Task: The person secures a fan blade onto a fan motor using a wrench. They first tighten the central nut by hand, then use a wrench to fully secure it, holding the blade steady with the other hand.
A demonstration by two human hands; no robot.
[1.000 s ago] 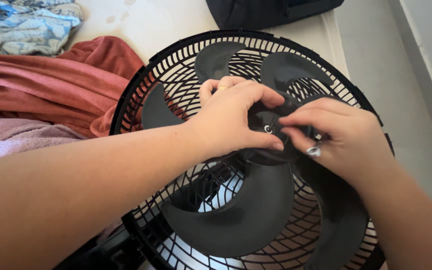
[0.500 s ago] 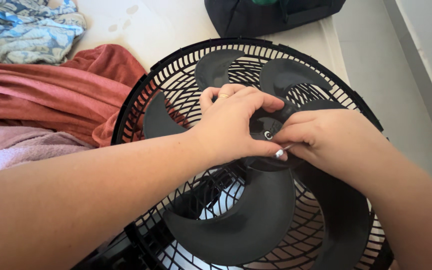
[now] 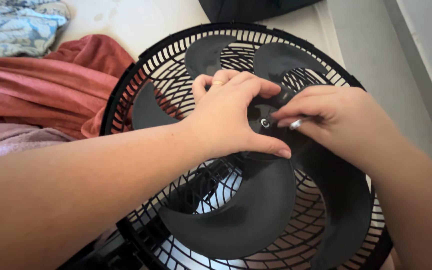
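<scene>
At the middle of the black fan guard [image 3: 126,95] sits the hub [image 3: 265,122] of the black fan blades [image 3: 246,210], and both hands meet there. The left hand [image 3: 226,117] is curled around the hub from the left side: its fingers bend over the top of the hub, its thumb [image 3: 271,146] lies under it, and a gold ring [image 3: 218,83] shows on one finger. The right hand [image 3: 338,122] comes to the hub from the right side with its fingers pinched together on a small silver piece [image 3: 296,123] (I cannot tell what kind of piece it is), held just beside the small metal shaft end in the centre of the hub. So both hands are closed, one on the hub and one on the small piece.

The fan blades lie inside the round guard, which is tilted toward the camera and rests on a pale surface [image 3: 146,20]. Left of the guard lies a rust-red cloth [image 3: 41,85], touching the guard's rim, and under it a pink cloth [image 3: 6,140]. Further up from the red cloth there is a blue and white patterned cloth [image 3: 16,25]. Above the guard, at the top edge, a dark bag [image 3: 256,9] is partly visible. Right of the guard runs a grey floor [image 3: 391,65]. No packages or labels can be made out.
</scene>
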